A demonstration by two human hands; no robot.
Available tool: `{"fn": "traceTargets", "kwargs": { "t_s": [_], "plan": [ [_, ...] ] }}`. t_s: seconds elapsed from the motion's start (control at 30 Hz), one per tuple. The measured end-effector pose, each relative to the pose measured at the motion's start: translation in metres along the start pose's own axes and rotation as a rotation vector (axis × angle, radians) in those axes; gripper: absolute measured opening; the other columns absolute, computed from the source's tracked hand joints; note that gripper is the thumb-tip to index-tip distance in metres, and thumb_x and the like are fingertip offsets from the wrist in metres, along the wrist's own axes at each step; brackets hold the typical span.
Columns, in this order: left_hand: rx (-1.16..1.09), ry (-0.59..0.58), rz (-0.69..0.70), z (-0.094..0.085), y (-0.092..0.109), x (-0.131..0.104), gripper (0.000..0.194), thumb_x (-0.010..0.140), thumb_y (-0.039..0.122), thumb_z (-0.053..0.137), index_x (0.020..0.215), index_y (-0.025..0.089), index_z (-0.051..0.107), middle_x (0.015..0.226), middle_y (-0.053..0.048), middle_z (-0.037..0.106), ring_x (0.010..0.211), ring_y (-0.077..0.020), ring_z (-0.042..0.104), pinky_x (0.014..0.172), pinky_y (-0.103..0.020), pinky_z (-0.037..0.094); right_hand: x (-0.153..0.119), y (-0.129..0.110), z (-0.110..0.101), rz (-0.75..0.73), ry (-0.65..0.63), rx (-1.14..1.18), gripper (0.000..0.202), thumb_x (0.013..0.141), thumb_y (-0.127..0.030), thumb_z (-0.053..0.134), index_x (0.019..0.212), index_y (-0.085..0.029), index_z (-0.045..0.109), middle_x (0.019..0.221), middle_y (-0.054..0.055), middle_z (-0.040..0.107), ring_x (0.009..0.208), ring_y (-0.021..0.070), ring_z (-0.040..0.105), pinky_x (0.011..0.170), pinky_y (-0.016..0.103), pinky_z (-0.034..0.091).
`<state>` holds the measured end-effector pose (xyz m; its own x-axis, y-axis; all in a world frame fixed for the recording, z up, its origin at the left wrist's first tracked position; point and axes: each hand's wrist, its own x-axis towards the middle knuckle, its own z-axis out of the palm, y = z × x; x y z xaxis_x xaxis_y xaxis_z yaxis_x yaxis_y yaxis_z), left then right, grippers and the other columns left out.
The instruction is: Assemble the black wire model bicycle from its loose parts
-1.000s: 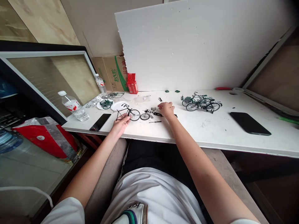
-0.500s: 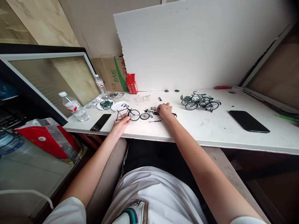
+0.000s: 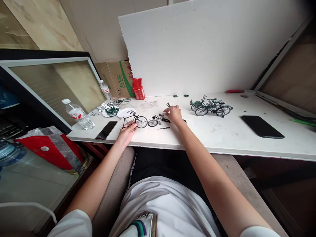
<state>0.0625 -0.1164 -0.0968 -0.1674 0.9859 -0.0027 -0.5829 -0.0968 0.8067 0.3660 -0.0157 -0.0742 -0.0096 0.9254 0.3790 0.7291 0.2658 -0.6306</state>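
My left hand (image 3: pixel 127 132) is closed on a black model bicycle (image 3: pixel 130 120), which has a spoked front wheel and handlebars but no rear wheel in its frame. Just right of that front wheel, a loose wheel (image 3: pixel 152 123) lies on the white table among small black parts. My right hand (image 3: pixel 174 115) hovers low over these parts, its fingers bent and apart, with nothing visible in them. Beneath it a black part (image 3: pixel 166 120) is partly covered by the hand. A thin black rod (image 3: pixel 163 128) lies nearer the table's front edge.
Several assembled model bicycles (image 3: pixel 212 107) stand at right, beside a black phone (image 3: pixel 262 126). To the left are another phone (image 3: pixel 106 130), a water bottle (image 3: pixel 78 114), and white plates (image 3: pixel 126 113), one holding green parts. A red box (image 3: pixel 139 89) stands at the back.
My right hand has shifted slightly up and its fingers have spread over the parts. My left hand still holds the model bicycle in about the same place.
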Motion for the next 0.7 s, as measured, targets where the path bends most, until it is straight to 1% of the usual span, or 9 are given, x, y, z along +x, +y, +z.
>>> {"fn": "traceTargets", "kwargs": {
  "t_s": [0.03,0.1,0.2,0.3,0.43,0.53,0.6,0.7],
  "plan": [
    [0.001,0.001,0.000,0.000,0.000,0.000,0.029,0.075,-0.003,0.084,0.096,0.016,0.076,0.095,-0.005,0.082,0.096,-0.0156,0.079,0.091,-0.026,0.057,-0.003,0.000,0.000,-0.018,-0.046,-0.136,0.020,0.099,-0.033,0.067,0.098,-0.020,0.082,0.114,0.018,0.074,0.121,0.0366,0.050,0.099,0.046,0.042],
    [-0.001,-0.001,0.000,0.001,0.000,0.000,0.029,0.075,-0.003,0.083,0.095,0.016,0.076,0.095,-0.005,0.082,0.097,-0.0157,0.079,0.090,-0.026,0.057,-0.006,0.002,-0.003,-0.018,-0.102,-0.271,0.017,0.096,-0.027,0.069,0.100,-0.020,0.084,0.114,0.018,0.075,0.123,0.0385,0.045,0.100,0.047,0.040],
    [-0.002,-0.002,0.005,0.001,0.000,-0.001,0.029,0.075,-0.003,0.083,0.095,0.016,0.076,0.095,-0.004,0.081,0.097,-0.0158,0.079,0.093,-0.027,0.057,-0.008,0.002,-0.007,-0.013,-0.158,-0.290,0.020,0.097,-0.022,0.065,0.101,-0.019,0.084,0.109,0.018,0.076,0.121,0.0380,0.044,0.097,0.045,0.039],
    [0.002,-0.005,0.009,0.000,0.000,-0.001,0.029,0.075,-0.002,0.084,0.096,0.016,0.076,0.096,-0.004,0.081,0.098,-0.0158,0.079,0.095,-0.028,0.057,-0.008,-0.001,-0.007,-0.020,-0.216,-0.310,0.026,0.098,-0.017,0.058,0.103,-0.019,0.084,0.113,0.018,0.076,0.120,0.0370,0.045,0.095,0.043,0.040],
    [0.008,-0.020,0.010,-0.002,0.000,-0.001,0.030,0.074,-0.001,0.085,0.097,0.017,0.076,0.096,-0.004,0.081,0.099,-0.0158,0.079,0.097,-0.028,0.057,-0.009,-0.006,0.001,-0.045,-0.229,-0.432,0.032,0.101,-0.014,0.049,0.107,-0.016,0.080,0.124,0.021,0.071,0.122,0.0367,0.046,0.096,0.043,0.039],
    [0.012,-0.017,0.010,-0.002,0.000,-0.001,0.030,0.075,-0.001,0.085,0.097,0.016,0.076,0.096,-0.004,0.081,0.098,-0.0155,0.079,0.094,-0.027,0.056,-0.010,-0.007,0.009,-0.080,-0.232,-0.497,0.035,0.100,-0.008,0.044,0.109,-0.012,0.077,0.130,0.025,0.066,0.127,0.0386,0.046,0.098,0.046,0.038],
    [0.015,-0.011,0.011,-0.002,0.000,-0.001,0.030,0.074,-0.001,0.085,0.098,0.015,0.076,0.095,-0.004,0.081,0.097,-0.0152,0.078,0.094,-0.027,0.056,-0.010,-0.008,0.013,-0.102,-0.228,-0.515,0.037,0.098,-0.005,0.042,0.110,-0.012,0.076,0.131,0.026,0.065,0.128,0.0396,0.046,0.099,0.047,0.038],
    [0.020,-0.003,0.016,-0.001,0.000,-0.001,0.031,0.074,0.000,0.086,0.098,0.016,0.076,0.096,-0.004,0.081,0.097,-0.0153,0.078,0.094,-0.028,0.056,-0.010,-0.008,0.014,-0.104,-0.195,-0.505,0.035,0.097,-0.005,0.044,0.116,-0.012,0.072,0.129,0.027,0.066,0.127,0.0399,0.047,0.100,0.048,0.037]
  ]
}}
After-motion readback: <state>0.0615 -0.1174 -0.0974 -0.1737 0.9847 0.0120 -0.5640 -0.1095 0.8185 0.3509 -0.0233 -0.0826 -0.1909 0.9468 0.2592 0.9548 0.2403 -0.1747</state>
